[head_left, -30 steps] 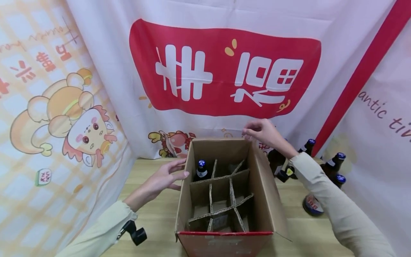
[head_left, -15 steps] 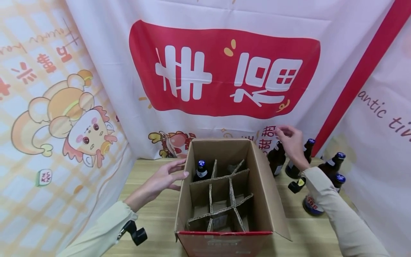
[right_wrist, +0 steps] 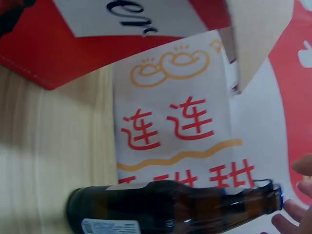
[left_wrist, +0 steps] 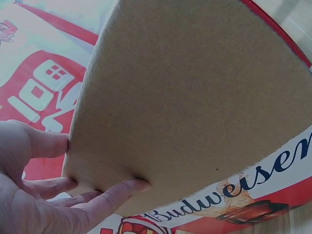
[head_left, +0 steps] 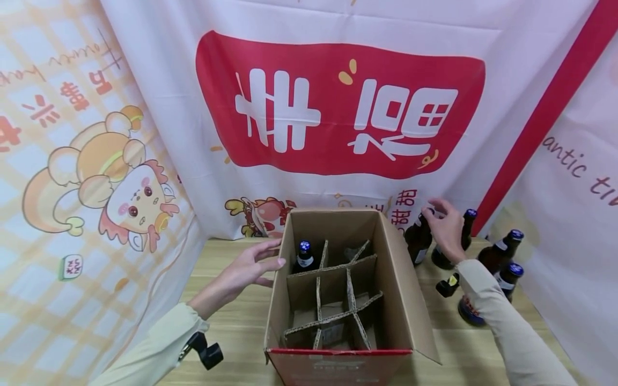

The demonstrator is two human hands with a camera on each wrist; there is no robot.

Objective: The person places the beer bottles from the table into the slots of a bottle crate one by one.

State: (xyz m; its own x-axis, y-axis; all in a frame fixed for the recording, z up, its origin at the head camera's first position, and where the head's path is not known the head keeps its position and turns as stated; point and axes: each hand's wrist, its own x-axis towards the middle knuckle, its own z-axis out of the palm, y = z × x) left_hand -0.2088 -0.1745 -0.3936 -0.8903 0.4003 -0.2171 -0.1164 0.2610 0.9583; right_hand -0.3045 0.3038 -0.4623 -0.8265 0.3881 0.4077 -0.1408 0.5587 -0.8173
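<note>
In the head view, a cardboard box (head_left: 340, 370) with crossed dividers (head_left: 333, 319) stands before me. One dark bottle (head_left: 304, 260) with a blue cap sits in its far-left compartment. My left hand (head_left: 243, 271) rests against the box's left side; the left wrist view shows its extended fingertips (left_wrist: 139, 184) touching the brown cardboard (left_wrist: 190, 92). To the right of the box, my right hand (head_left: 445, 228) is at the top of a brown glass beer bottle (head_left: 419, 241). In the right wrist view its fingers (right_wrist: 295, 210) are beside the cap, and the thumb is apart from it.
Several more capped bottles (head_left: 499, 252) stand on the wooden table (head_left: 227, 343) to the right, partly behind my right arm. An open flap (head_left: 417, 300) leans outward from the box's right side. A printed cloth (head_left: 338, 21) hangs behind.
My right hand has moved right, from above the box's far-right corner to the bottle beside it. The left hand stays on the box.
</note>
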